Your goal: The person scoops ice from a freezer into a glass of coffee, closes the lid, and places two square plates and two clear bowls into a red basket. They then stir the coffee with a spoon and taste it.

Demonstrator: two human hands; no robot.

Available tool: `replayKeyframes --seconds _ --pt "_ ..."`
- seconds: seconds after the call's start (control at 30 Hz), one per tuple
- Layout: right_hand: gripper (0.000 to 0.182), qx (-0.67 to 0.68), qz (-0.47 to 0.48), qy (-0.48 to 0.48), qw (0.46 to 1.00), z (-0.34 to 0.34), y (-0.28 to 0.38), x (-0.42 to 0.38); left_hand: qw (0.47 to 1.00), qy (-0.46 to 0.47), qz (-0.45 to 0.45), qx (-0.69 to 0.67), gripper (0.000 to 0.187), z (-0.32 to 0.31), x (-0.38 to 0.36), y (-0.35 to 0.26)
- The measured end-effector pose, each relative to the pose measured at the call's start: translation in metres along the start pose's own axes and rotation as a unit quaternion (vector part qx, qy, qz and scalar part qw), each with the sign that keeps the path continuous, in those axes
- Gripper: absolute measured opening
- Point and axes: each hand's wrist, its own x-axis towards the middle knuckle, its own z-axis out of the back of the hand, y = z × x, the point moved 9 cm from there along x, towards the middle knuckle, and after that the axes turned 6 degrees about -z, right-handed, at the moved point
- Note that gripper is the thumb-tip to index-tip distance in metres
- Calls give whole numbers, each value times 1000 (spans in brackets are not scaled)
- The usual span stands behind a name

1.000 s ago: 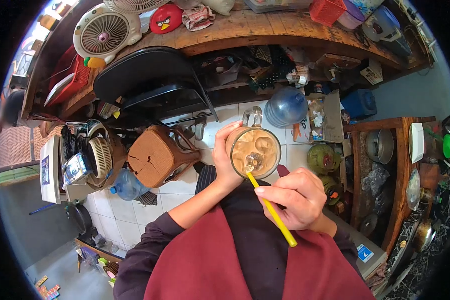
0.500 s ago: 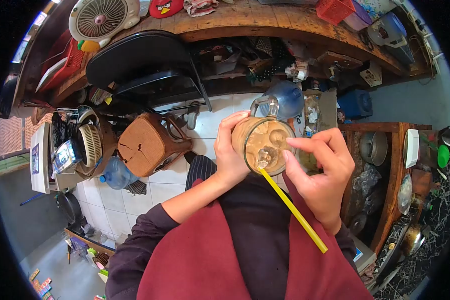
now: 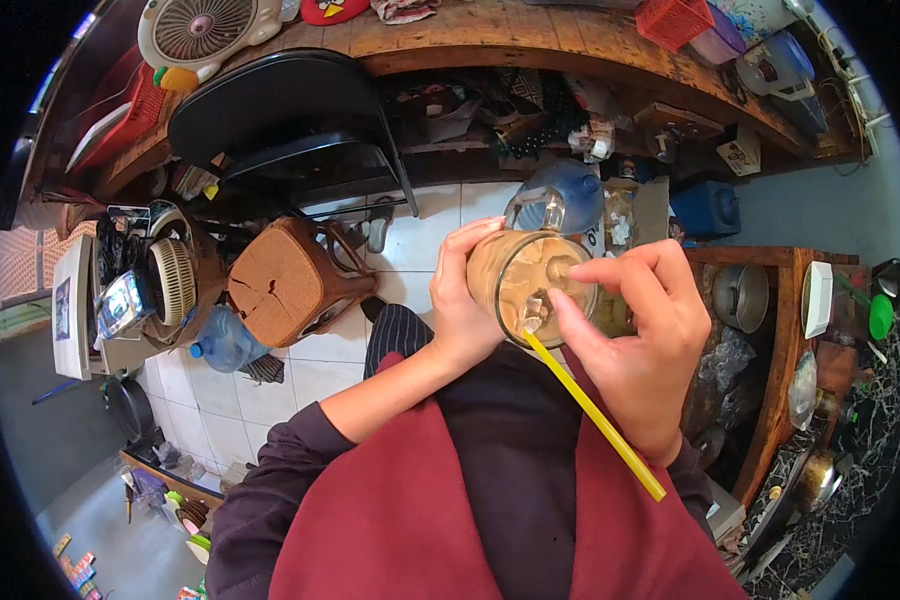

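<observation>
My left hand is wrapped round the side of a glass mug, its clear handle pointing away from me. Milky brown iced drink fills the mug, with several ice cubes at the surface. A yellow straw stands in the drink, leans on the near rim and slants out towards my chest. Over the right side of the mug's mouth is my right hand. Its thumb and forefinger are bent and apart, close to the ice, with nothing visible between them; the other fingers are curled.
A brown stool and a black folding chair stand ahead to the left. Blue water jugs sit on the tiled floor, one just beyond the mug. A long wooden table runs across the far side. Wooden shelving with pans is on the right.
My right thumb and forefinger have moved slightly left, further over the mug's mouth. The view has shifted a little; my left hand keeps its hold on the mug.
</observation>
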Motion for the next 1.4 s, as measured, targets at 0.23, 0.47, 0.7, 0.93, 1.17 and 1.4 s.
replayKeyframes --seconds 0.23,0.47,0.7,0.93,1.17,1.4 --pt "20 -36 46 -26 998 0 9 0 1000 6 5 -17 59 -2 -1 0" --pt "23 -16 33 -53 998 13 9 2 999 -11 26 -37 59 -3 -5 5" --pt "24 -20 3 -62 998 23 4 3 1000 -10 9 -23 59 -2 -3 1" --pt "26 -5 1 -58 998 20 -5 -5 1000 -4 15 -22 60 -4 -3 1" --pt "27 -59 338 -285 895 43 12 -55 998 39 14 -45 64 -8 -6 -1" --pt "21 -80 441 -404 797 50 23 -76 995 14 5 -96 57 -7 -12 -2"
